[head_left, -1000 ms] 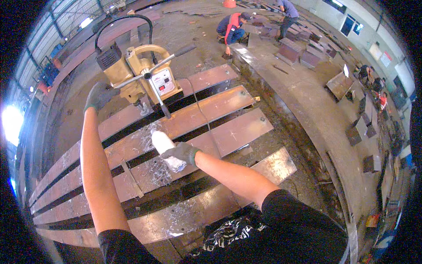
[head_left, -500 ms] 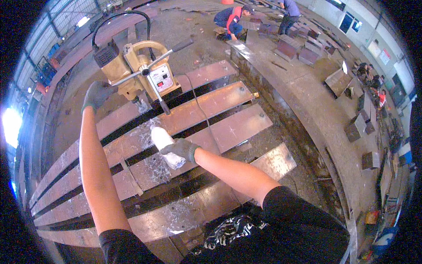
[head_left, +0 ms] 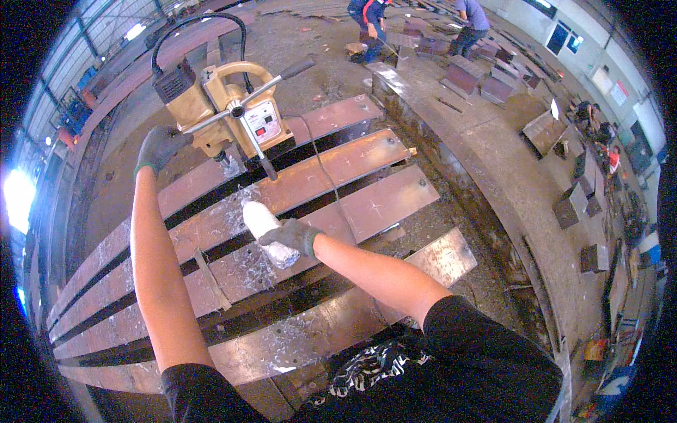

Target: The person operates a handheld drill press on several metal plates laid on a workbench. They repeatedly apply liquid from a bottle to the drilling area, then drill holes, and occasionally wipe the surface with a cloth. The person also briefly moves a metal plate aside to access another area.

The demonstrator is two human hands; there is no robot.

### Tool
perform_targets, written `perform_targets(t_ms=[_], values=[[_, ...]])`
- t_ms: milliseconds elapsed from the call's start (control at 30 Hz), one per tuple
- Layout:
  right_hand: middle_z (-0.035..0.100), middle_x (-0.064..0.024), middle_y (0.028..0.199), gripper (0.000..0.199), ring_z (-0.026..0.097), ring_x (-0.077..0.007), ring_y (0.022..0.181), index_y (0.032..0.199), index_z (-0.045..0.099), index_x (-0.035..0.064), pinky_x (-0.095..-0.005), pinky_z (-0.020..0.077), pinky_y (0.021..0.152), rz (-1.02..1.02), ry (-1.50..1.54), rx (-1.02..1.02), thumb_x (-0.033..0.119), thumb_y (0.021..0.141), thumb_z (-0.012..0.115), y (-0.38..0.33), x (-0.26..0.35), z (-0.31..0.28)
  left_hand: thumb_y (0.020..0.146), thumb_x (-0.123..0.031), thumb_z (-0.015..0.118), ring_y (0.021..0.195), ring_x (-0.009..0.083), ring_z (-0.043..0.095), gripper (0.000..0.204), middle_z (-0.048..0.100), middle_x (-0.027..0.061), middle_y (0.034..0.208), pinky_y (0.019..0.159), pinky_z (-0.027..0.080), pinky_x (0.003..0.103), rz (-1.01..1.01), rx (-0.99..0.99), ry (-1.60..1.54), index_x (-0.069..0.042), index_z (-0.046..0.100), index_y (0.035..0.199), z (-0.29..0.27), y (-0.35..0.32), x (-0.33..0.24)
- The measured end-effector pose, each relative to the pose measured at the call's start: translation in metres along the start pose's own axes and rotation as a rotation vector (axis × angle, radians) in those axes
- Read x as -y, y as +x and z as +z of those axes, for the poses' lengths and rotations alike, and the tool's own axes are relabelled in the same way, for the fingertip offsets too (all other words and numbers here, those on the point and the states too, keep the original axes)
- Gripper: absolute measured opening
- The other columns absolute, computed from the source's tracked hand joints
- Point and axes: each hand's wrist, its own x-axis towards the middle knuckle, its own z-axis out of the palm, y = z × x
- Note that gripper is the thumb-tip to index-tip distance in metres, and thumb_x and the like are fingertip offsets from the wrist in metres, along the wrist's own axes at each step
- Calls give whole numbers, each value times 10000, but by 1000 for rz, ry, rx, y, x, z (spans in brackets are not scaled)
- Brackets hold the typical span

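A tan magnetic drill [head_left: 236,116] stands on the long rust-brown steel bars, with a three-armed feed handle on its front. My left hand [head_left: 162,147], in a dark grey glove, is closed around the left end of that handle. Bright metal shavings lie around the drill bit [head_left: 228,164] and across the bars. My right hand [head_left: 296,237], gloved alike, grips a white plastic bottle [head_left: 261,220], tilted with its narrow end toward the drill. The bottle is held above the middle bars; its grip side is partly covered by my fingers.
Several steel bars [head_left: 381,201] lie side by side with dark gaps between them. A power cable [head_left: 321,169] runs across them from the drill. A steel beam [head_left: 458,169] borders the right. Beyond it are steel blocks [head_left: 462,76] and two people [head_left: 471,25] at work.
The drill's handle and my left hand sit almost as before, with a slight shift in view. The bottle stays in my right hand. One person in the background has risen from a crouch.
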Motion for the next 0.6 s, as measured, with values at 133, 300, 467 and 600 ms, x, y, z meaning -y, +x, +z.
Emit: perform_targets(t_ms=[133, 300, 467, 600], values=[[758, -119, 990, 563, 713, -208, 815, 1134, 735, -21, -346, 565, 749, -13, 2, -6, 378, 755, 853, -4, 5, 4, 777, -534, 726, 666, 257, 687, 527, 721, 151, 737, 689, 527, 395, -2, -22, -29, -33, 806, 918, 1, -1, 6], [757, -122, 984, 579, 708, -211, 814, 1141, 734, -24, -351, 562, 747, -3, 10, -13, 375, 741, 861, -18, 18, 4, 773, -539, 728, 677, 264, 693, 529, 724, 150, 743, 705, 532, 402, 7, -47, 22, -37, 808, 917, 5, 1, 8], [758, -131, 980, 578, 714, -220, 789, 1130, 735, -30, -352, 567, 725, 2, 22, -21, 362, 729, 873, -28, 30, 2, 780, -545, 719, 686, 261, 691, 517, 725, 145, 755, 705, 530, 406, 11, -49, -45, -57, 815, 920, 3, -2, 8], [759, -141, 984, 577, 717, -225, 776, 1106, 741, -37, -352, 571, 715, 0, 89, -9, 377, 725, 870, -30, 21, 9, 787, -550, 711, 674, 257, 684, 509, 718, 138, 742, 693, 524, 398, 34, -22, -72, -70, 820, 919, 6, -8, 10]])
